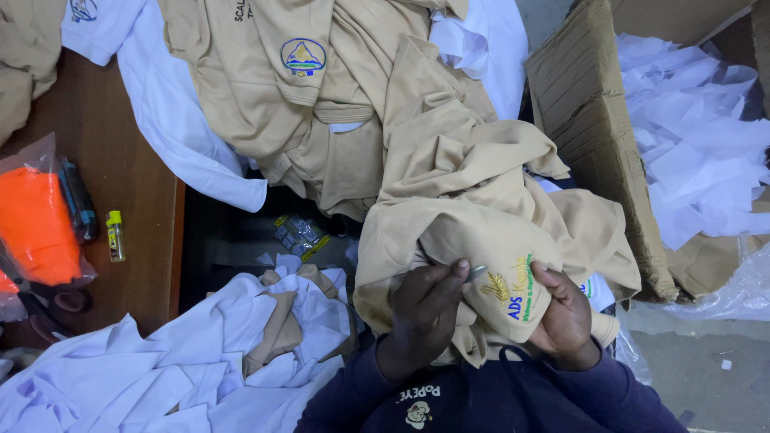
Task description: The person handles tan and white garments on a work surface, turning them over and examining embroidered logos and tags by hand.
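Right, tan shirt (473,232) bunched low centre, both hands on its embroidered patch. Left hand (421,313) fingers (457,277) curled shut, pinching the cloth plus a small metal bit I can't identify. Right hand (565,317) fingers closed round the fold's right edge. Fabric soft knit, heavily creased. Tan pile (321,96) behind, white garments (176,369) lower left. Corrugated cardboard box (593,136) of white scraps hard right. Wooden counter (120,160) left, with orange bag (36,224) and small lighter (115,236).

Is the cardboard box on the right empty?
No, the cardboard box is filled with loose white paper scraps, beside the tan garment that both hands hold.
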